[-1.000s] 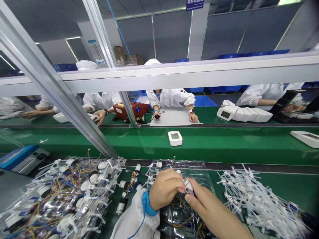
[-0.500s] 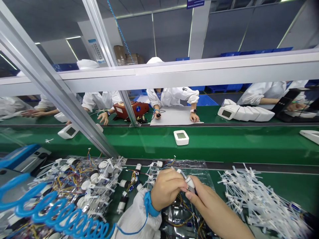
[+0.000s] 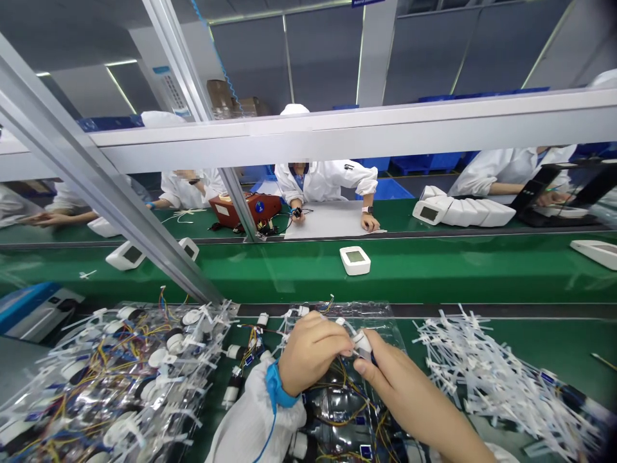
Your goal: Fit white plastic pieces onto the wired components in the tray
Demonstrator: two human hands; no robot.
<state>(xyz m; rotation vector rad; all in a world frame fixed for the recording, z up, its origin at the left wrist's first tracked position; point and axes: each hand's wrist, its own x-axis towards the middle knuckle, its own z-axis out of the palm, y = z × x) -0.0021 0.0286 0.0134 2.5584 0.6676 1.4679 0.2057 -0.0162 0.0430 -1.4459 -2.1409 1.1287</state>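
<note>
My left hand [image 3: 314,352], a blue strap round its wrist, has its thumb and fingers pinched at one end of a small white cylindrical part [image 3: 361,344]. What its fingertips hold is mostly hidden. My right hand [image 3: 388,373] grips that part between thumb and fingers from the other side. Both hands meet just above a clear plastic tray [image 3: 332,402] with coloured wires and dark-and-white cylinders in it. Left of my wrist, loose black-and-white cylindrical parts [image 3: 234,388] with wires lie on the green bench.
A wired heap of cylindrical parts [image 3: 116,379] fills the left. Thin white plastic pieces [image 3: 486,366] pile up on the right. Beyond runs a green conveyor belt [image 3: 279,263] carrying a white device with a screen [image 3: 355,260]. A metal post [image 3: 120,173] slants at left; co-workers sit opposite.
My view has shifted slightly. Both hands stay together at the white part. The white device has moved right along the belt, and a co-worker at left has raised a hand from the bench.
</note>
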